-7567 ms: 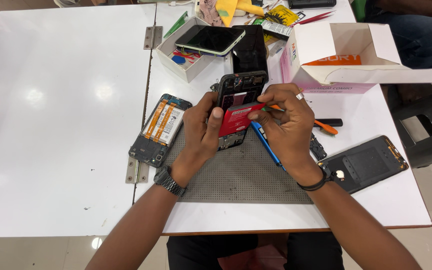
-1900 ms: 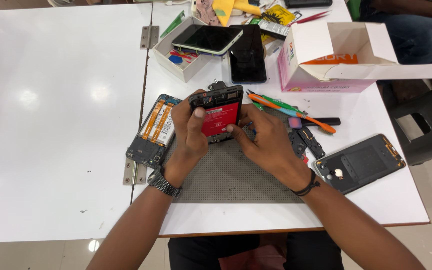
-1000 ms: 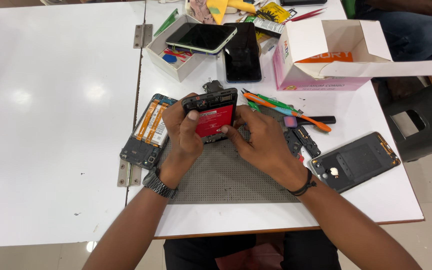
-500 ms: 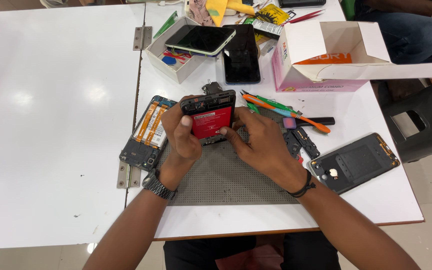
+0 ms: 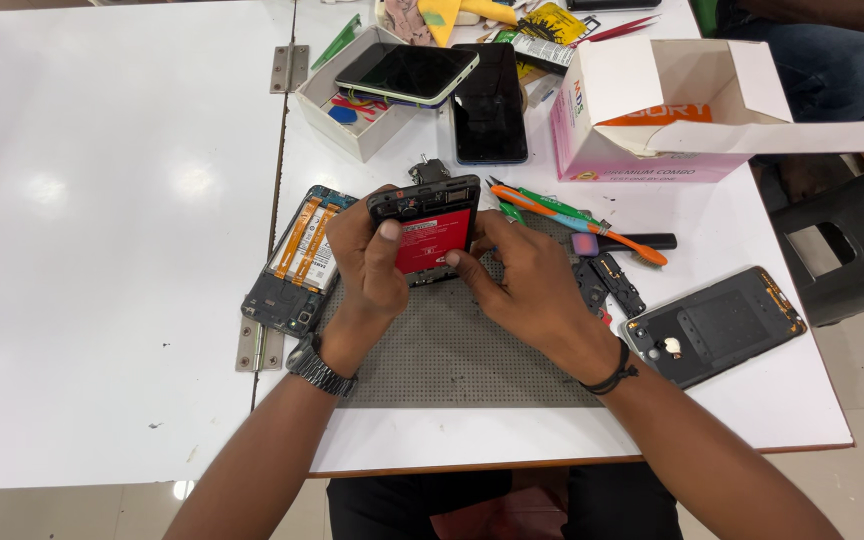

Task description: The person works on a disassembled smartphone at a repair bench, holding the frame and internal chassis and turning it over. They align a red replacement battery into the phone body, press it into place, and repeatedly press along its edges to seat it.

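1. Grey perforated work mat [image 5: 452, 350], at 6 o'clock, nearest us. Over the last seconds the scene has shifted little; the blue-handled tool our right hand held over seven seconds back is gone from it, and both hands now work bare.
2. Our left hand [image 5: 367, 262], at 9 o'clock of the mat's far edge: fingers closed round the left side of the opened phone [image 5: 426, 232], thumb laid on its upper face.
3. Our right hand [image 5: 527, 285], at 3 o'clock: fingers curled against the phone's right and lower edge, fingertip pressing the red part. We judge the work has passed from prying to pressing or seating by hand.
4. The opened phone, centre, propped at the mat's far edge: back removed, dark frame, black camera strip on top, red battery filling the middle.
5. Second stripped phone [image 5: 297, 262], 9 o'clock, orange ribbons showing.
6. Dark back cover [image 5: 717, 325], 3 o'clock.
7. Orange and green tools [image 5: 577, 215], 2 o'clock.
8. Pink-and-white open box [image 5: 672, 110], 1 o'clock.
9. Two intact phones [image 5: 407, 72], 12 o'clock, one on a small white tray.
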Tool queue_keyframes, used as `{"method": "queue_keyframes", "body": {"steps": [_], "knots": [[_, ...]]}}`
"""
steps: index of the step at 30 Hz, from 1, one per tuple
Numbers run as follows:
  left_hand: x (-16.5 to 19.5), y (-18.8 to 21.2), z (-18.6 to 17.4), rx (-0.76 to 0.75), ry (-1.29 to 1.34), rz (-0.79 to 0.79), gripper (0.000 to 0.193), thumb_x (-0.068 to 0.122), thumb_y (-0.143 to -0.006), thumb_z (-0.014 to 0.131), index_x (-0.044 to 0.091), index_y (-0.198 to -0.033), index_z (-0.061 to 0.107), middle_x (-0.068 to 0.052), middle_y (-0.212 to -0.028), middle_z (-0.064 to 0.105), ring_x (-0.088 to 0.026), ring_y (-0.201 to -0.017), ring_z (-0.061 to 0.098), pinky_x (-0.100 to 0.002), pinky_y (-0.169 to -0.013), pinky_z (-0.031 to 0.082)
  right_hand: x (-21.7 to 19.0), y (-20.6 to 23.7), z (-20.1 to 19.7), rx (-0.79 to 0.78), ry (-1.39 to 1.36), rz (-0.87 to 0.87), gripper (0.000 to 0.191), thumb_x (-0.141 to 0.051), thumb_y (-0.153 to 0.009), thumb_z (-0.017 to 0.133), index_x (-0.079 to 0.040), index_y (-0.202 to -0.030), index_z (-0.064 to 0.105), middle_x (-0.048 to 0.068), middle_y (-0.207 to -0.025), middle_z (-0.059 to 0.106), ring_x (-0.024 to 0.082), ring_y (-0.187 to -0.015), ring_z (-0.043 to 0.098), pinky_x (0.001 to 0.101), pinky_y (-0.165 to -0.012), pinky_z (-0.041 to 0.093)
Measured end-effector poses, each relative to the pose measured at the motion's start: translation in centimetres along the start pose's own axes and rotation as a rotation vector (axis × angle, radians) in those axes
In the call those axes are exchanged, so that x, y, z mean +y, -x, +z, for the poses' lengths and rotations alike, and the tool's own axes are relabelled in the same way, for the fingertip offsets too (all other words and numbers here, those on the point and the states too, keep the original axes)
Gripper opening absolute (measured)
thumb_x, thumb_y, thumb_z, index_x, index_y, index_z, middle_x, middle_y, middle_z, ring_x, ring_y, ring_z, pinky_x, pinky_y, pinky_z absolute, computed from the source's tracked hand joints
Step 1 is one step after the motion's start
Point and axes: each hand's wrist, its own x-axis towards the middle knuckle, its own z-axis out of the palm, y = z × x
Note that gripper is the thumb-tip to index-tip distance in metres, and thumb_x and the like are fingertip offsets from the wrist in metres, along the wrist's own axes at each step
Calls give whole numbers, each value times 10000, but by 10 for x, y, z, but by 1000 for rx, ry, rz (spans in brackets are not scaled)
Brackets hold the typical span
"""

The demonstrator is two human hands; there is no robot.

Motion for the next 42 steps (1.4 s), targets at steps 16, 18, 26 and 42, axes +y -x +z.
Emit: {"method": "queue_keyframes", "body": {"steps": [16, 18, 26, 42], "knots": [[-47, 23, -1, 166, -44, -217, 355, 283, -1108, 528, -34, -965, 602, -99, -872, 588, -139, -820, 547, -293, -717, 471, 9, 4, 2, -96, -315, 173, 339, -247, -960, 688, -2, -1193, 664, 54, -836, 724, 108, -729, 624, 272, -678, 519], [-60, 30, -4, 116, -536, 163, 315, 270, -1188, 473, -39, -1170, 538, -190, -1127, 611, -202, -1039, 589, -290, -858, 537, 13, 5, 5, -114, -425, 171, 301, -243, -986, 667, 3, -1158, 667, 37, -895, 723, 83, -793, 626, 258, -718, 522], [-85, 37, -2, 153, 517, -467, 338, 324, -1128, 356, 8, -1122, 476, -133, -1058, 652, -174, -980, 639, -346, -949, 526, 21, 7, 9, -146, -481, 283, 264, -250, -985, 658, -10, -1093, 685, 20, -845, 667, 54, -739, 558, 243, -649, 463], [-85, 39, -2, 98, 235, -300, 210, 204, -1147, 392, 5, -1147, 461, -171, -1143, 627, -179, -1004, 644, -337, -944, 578, 21, 7, 9, -150, -527, 260, 272, -234, -992, 652, -4, -1137, 667, 31, -909, 703, 52, -793, 621, 238, -694, 511]]}}
